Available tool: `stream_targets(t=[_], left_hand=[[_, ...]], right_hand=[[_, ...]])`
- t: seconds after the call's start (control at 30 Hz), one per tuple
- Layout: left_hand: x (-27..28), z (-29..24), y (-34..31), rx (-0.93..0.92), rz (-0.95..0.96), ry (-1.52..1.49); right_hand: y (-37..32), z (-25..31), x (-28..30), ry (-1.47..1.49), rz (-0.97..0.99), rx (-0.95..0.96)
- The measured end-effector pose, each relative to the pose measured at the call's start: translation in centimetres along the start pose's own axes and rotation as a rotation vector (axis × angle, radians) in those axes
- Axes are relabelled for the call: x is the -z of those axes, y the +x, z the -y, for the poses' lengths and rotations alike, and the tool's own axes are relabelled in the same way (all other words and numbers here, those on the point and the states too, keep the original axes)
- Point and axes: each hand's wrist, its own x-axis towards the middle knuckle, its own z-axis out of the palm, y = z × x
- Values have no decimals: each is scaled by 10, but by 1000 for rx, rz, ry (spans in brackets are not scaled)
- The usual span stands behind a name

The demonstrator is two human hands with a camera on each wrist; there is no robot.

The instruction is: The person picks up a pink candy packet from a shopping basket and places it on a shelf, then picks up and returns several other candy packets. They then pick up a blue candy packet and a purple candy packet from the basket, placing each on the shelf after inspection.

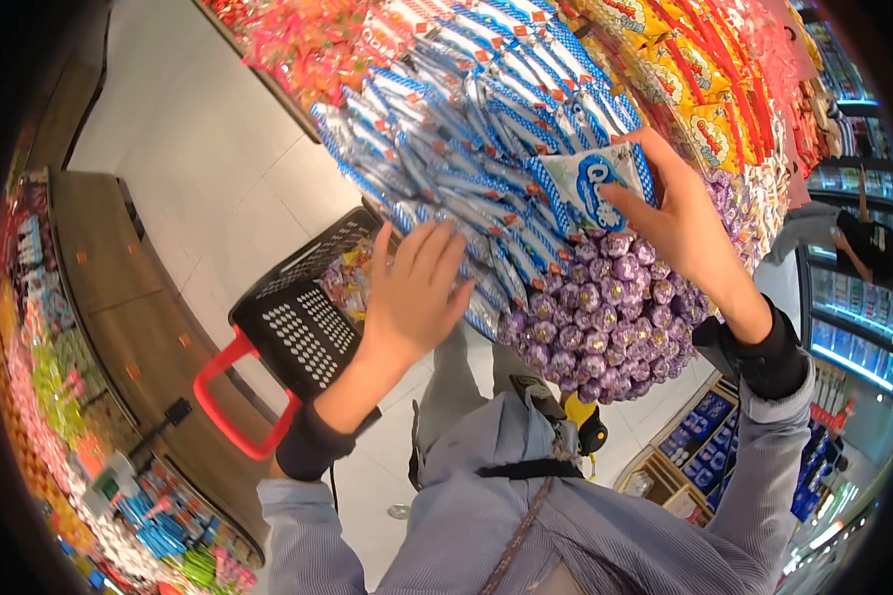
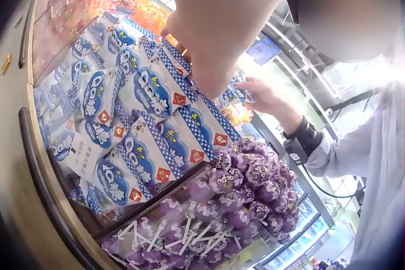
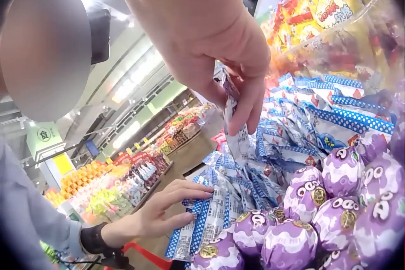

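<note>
Between thumb and fingers, my right hand (image 1: 680, 213) pinches a blue-and-white candy packet (image 1: 593, 188) above the display. In the right wrist view that packet (image 3: 237, 121) is seen edge-on. My left hand (image 1: 412, 283) lies with extended fingers on the near left edge of the rows of matching packets (image 1: 456, 129). Those fingers (image 3: 180, 200) touch the packet tops in the right wrist view. Beside the rows, under my right hand, is a cluster of purple-wrapped lollipops (image 1: 605, 317).
A black shopping basket (image 1: 303, 332) with a red handle (image 1: 208, 382) and some packets inside stands at the left. Yellow-and-red packets (image 1: 704, 119) fill the bin at the right. A candy shelf (image 1: 109, 278) runs along the left, and a person (image 1: 858, 243) stands at far right.
</note>
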Motion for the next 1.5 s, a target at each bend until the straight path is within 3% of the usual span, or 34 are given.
stream_targets(t=[0.07,0.1,0.2,0.37,0.43,0.53,0.57,0.67,0.7,0.8,0.83,0.93,1.03,1.23,1.5], left_hand=[[3,3,1,-6,30,-11],[3,4,3,-11,20,-28],[3,9,7,-33,-4,-119],[13,21,38,-227,-175,-138],[22,24,66,-259,-114,-180],[16,24,99,-279,-49,-200],[7,26,106,-289,-42,-210],[-1,26,112,-298,61,-192],[-2,25,113,-296,111,-180],[1,29,106,-340,129,-163],[2,29,102,-336,134,-160],[2,28,92,-324,135,-151],[2,27,90,-312,122,-149],[-6,31,92,-268,121,-266],[-1,34,95,-214,200,-430]], right_hand=[[2,-8,0,-120,-30,81],[1,-1,-1,-17,-38,-28],[2,-4,-1,33,-48,-66],[10,-10,6,-121,-87,-73],[16,-12,7,-154,-104,-50],[29,-17,0,165,-75,-59],[34,-13,-1,244,-56,-167],[49,-21,-5,230,-89,-85],[55,-27,-6,115,-145,39],[64,-24,6,43,-88,39],[66,-29,4,187,-157,58],[68,-33,13,113,-138,3],[68,-36,14,245,-128,9],[71,-37,11,409,12,-45],[67,-14,15,439,379,-150]])
